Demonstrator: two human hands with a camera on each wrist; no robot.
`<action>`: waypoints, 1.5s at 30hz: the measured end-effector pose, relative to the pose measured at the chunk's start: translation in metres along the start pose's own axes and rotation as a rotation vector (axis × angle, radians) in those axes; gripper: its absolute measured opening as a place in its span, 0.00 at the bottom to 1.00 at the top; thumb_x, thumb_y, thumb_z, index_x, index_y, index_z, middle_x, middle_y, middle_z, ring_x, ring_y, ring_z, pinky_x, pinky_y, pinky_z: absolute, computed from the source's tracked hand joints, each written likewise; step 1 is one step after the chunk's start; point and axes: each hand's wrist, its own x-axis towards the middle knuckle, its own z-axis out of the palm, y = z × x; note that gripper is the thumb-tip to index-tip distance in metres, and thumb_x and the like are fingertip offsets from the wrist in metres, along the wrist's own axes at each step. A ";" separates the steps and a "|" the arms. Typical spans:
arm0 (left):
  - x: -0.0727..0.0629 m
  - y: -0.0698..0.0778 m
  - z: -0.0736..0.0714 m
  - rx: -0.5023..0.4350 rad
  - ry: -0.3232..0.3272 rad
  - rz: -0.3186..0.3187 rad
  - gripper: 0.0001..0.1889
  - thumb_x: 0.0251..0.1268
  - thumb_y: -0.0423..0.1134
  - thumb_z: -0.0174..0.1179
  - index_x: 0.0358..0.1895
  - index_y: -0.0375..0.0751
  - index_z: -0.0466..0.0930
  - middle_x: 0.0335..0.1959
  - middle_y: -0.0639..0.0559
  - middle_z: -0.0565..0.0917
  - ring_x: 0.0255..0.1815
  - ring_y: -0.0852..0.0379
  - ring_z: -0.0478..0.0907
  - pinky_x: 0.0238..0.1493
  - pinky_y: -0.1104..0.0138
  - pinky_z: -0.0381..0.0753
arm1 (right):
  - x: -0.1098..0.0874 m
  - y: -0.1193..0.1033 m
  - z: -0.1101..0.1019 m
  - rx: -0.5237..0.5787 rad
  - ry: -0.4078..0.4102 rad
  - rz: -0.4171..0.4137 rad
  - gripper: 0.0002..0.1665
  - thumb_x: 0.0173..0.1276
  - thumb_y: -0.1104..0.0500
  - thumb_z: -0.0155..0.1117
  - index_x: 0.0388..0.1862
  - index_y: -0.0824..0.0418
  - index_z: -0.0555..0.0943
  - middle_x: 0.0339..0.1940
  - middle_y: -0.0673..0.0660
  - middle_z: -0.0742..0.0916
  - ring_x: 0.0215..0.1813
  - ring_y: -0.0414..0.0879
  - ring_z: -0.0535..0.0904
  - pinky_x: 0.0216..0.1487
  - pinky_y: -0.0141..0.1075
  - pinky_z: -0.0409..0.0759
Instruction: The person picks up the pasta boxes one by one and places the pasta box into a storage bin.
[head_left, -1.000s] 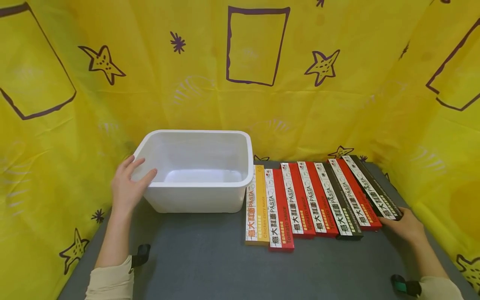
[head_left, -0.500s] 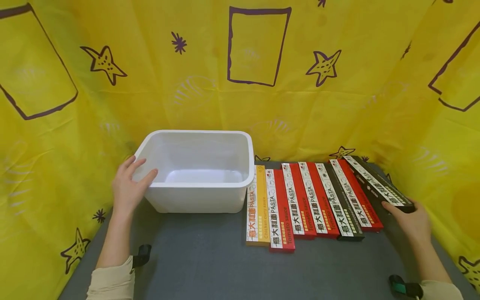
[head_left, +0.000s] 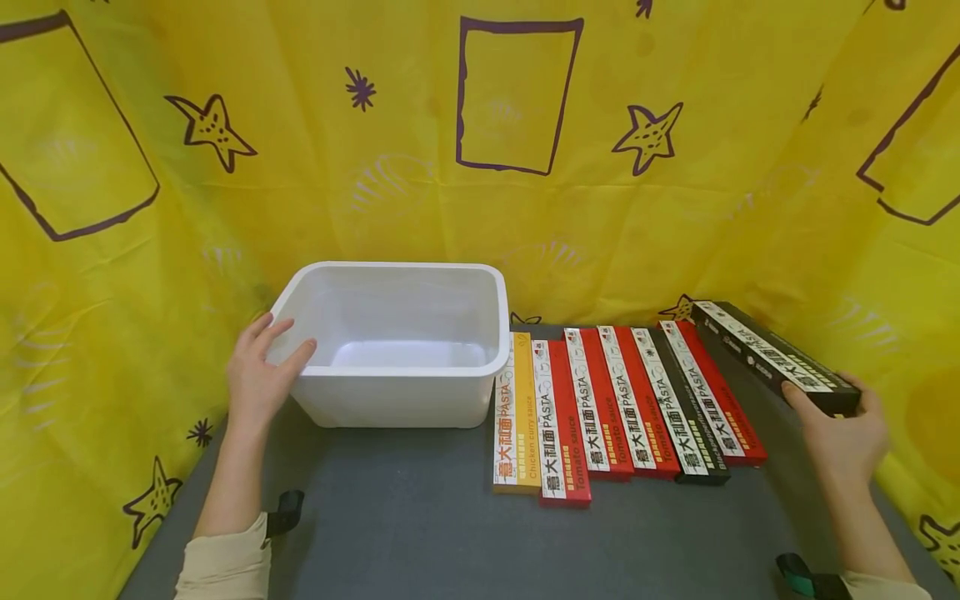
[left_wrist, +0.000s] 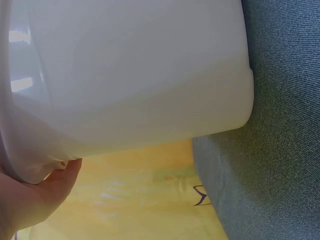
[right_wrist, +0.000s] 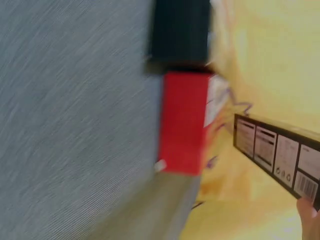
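My left hand grips the left end of a white plastic tub by its rim; in the left wrist view a fingertip hooks under the rim's outer side. Nothing shows inside the tub. My right hand holds a long black pasta box by its near end. The box is off the table, right of the row, and its printed side panel faces the right wrist view. Nearest to it lies a red pasta box, the rightmost of those on the table.
Right of the tub, a yellow chicken curry pasta box, several red tomato sauce boxes and one black box lie side by side. A patterned yellow cloth hangs behind and beside the dark grey table.
My right hand has lifted the black pasta box off the table at the row's right end and moved it up and right. The left hand and the tub stay in place.
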 end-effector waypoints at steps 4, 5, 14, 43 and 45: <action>0.000 -0.001 -0.001 -0.002 0.009 0.006 0.26 0.60 0.43 0.65 0.59 0.34 0.78 0.70 0.40 0.68 0.70 0.37 0.61 0.67 0.42 0.58 | -0.011 -0.023 0.006 0.292 -0.035 -0.009 0.32 0.47 0.66 0.79 0.54 0.51 0.81 0.33 0.45 0.80 0.34 0.35 0.74 0.29 0.18 0.70; -0.001 -0.001 -0.002 -0.003 0.010 0.006 0.26 0.60 0.43 0.65 0.59 0.34 0.78 0.70 0.40 0.68 0.71 0.37 0.61 0.67 0.42 0.58 | -0.015 -0.029 0.008 0.358 -0.053 -0.010 0.32 0.47 0.69 0.78 0.54 0.53 0.82 0.32 0.47 0.80 0.33 0.36 0.74 0.28 0.19 0.71; -0.002 -0.001 -0.001 -0.008 0.015 0.007 0.25 0.60 0.43 0.65 0.59 0.33 0.79 0.69 0.40 0.68 0.70 0.37 0.62 0.66 0.41 0.59 | -0.051 -0.077 0.038 0.714 -0.265 -0.095 0.28 0.53 0.80 0.67 0.53 0.65 0.81 0.29 0.53 0.79 0.31 0.40 0.73 0.29 0.22 0.75; 0.000 -0.002 0.001 0.000 0.040 0.024 0.24 0.57 0.41 0.67 0.56 0.32 0.80 0.67 0.39 0.70 0.68 0.36 0.64 0.66 0.43 0.60 | -0.133 -0.166 0.159 0.664 -1.044 -0.241 0.35 0.62 0.73 0.62 0.69 0.59 0.70 0.69 0.57 0.72 0.55 0.46 0.75 0.45 0.29 0.79; -0.001 -0.002 0.001 0.004 0.042 0.024 0.24 0.57 0.41 0.67 0.56 0.32 0.80 0.67 0.39 0.70 0.68 0.37 0.64 0.66 0.43 0.60 | -0.136 -0.167 0.166 0.628 -1.073 -0.237 0.36 0.62 0.71 0.64 0.70 0.58 0.69 0.69 0.57 0.72 0.58 0.48 0.76 0.47 0.31 0.79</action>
